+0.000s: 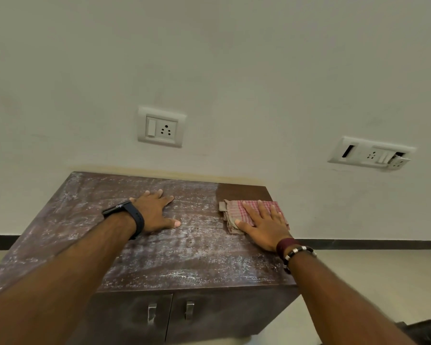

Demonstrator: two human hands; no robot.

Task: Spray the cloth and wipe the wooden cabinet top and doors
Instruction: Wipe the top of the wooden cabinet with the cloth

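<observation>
Head camera view: a person's right hand presses flat, fingers spread and straight, on a folded red-checked cloth at the right of centre in the frame, on the cabinet top. That hand grips nothing; it only bears down. At centre, the left hand lies open and flat on the bare wood, apparently bracing. Pale dust or residue covers most of the top, while a dark, clean patch shows at its far right corner, above the cloth. Two cabinet doors with metal handles sit at lower centre, looking unwiped, though the view of them is steep. Soft, light and limp, the cloth should slide best under a flat palm, kept folded so it does not bunch.
</observation>
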